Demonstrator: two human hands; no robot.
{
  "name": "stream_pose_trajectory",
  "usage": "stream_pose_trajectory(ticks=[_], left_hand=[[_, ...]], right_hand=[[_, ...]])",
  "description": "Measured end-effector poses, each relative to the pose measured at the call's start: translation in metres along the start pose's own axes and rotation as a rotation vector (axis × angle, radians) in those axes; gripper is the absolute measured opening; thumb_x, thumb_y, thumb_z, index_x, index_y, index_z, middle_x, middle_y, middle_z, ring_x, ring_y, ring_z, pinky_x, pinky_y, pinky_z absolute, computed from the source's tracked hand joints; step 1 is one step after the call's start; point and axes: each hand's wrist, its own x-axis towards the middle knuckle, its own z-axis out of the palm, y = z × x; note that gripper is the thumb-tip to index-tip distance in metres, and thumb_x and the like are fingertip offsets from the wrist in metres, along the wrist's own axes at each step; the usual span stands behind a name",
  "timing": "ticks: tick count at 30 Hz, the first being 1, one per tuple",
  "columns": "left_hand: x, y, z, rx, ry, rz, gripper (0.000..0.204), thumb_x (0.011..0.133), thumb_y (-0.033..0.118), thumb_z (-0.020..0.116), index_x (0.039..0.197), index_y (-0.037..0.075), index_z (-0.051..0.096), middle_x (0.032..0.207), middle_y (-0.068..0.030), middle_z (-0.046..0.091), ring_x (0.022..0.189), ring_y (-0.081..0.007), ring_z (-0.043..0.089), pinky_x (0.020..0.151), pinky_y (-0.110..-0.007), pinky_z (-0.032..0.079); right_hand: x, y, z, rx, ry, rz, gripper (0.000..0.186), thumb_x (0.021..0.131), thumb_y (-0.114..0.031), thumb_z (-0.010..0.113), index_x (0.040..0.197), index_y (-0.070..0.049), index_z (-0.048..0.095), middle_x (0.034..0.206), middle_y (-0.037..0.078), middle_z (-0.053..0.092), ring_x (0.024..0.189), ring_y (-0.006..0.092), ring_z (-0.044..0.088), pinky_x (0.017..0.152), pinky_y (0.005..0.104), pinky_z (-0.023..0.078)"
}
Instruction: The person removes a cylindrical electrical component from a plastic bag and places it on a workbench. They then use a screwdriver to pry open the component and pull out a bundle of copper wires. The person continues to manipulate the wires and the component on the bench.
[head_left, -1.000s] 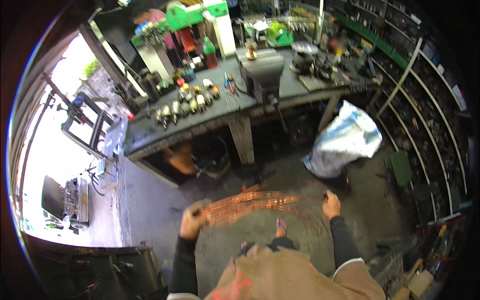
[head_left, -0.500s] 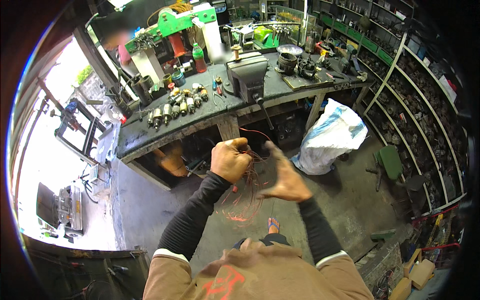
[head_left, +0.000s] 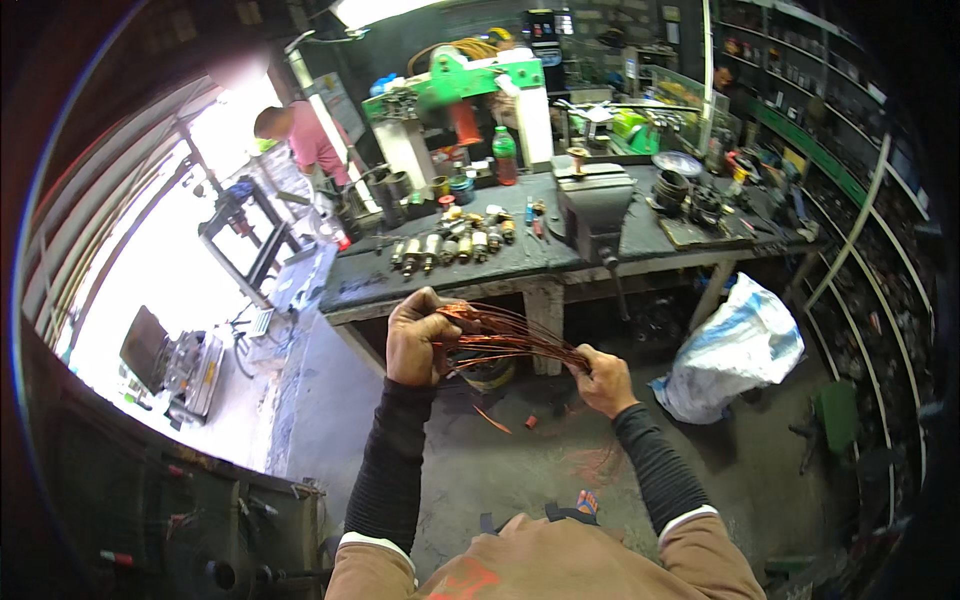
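Note:
A bundle of thin copper wire [head_left: 515,332] stretches between my two hands, in front of the workbench's near edge. My left hand [head_left: 415,338] is closed around the bundle's left end, where short strands stick out past the fingers. At the other end my right hand [head_left: 604,381] grips the gathered strands in a fist, a little lower and nearer to me. Between the hands the strands bow upward and fan apart toward the left. Loose reddish wire scraps [head_left: 600,462] and a small red piece [head_left: 531,422] lie on the floor below.
The workbench [head_left: 360,290] carries a vise [head_left: 592,205], several small cylindrical metal parts [head_left: 455,243] and a bottle of red liquid [head_left: 505,160]. A white sack [head_left: 735,350] stands on the floor at right. A person in a pink shirt [head_left: 318,142] bends at far left.
My right hand was open beside the hanging, tangled wire; now it is closed on one end. The bundle has been drawn out sideways between both hands. The view has turned left.

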Motion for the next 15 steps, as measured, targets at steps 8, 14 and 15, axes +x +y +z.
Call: stream_pose_trajectory(ticks=[8,14,15], left_hand=[[-0.033,-0.007,0.025,1.784,-0.511,0.306,0.102,0.071,0.029,0.081,0.159,0.013,0.034,0.154,-0.0242,0.042,0.15,-0.0441,0.031,0.126,-0.056,0.013],[-0.006,-0.076,-0.019,1.39,-0.417,-0.073,0.024,0.078,0.023,0.074,0.092,0.004,0.076,0.082,-0.02,0.073,0.08,-0.035,0.074,0.074,-0.046,0.058],[-0.013,-0.083,-0.019,1.197,-0.367,-0.021,0.025,0.079,0.024,0.078,0.092,0.003,0.074,0.08,-0.0169,0.073,0.077,-0.0293,0.073,0.072,-0.043,0.057]], right_hand=[[0.033,0.005,-0.033,-0.376,-0.286,-0.324,0.017,0.082,-0.012,0.067,0.091,-0.011,0.053,0.078,0.012,0.067,0.071,0.034,0.069,0.06,0.0475,0.052],[0.056,-0.015,-0.061,-0.126,-0.152,-0.365,0.013,0.079,-0.002,0.067,0.089,-0.006,0.061,0.072,0.015,0.065,0.068,0.036,0.068,0.061,0.0425,0.05],[0.059,-0.02,-0.066,-0.043,-0.149,-0.304,0.012,0.079,0.0,0.067,0.089,-0.004,0.061,0.072,0.016,0.065,0.068,0.0342,0.068,0.061,0.0396,0.05]])
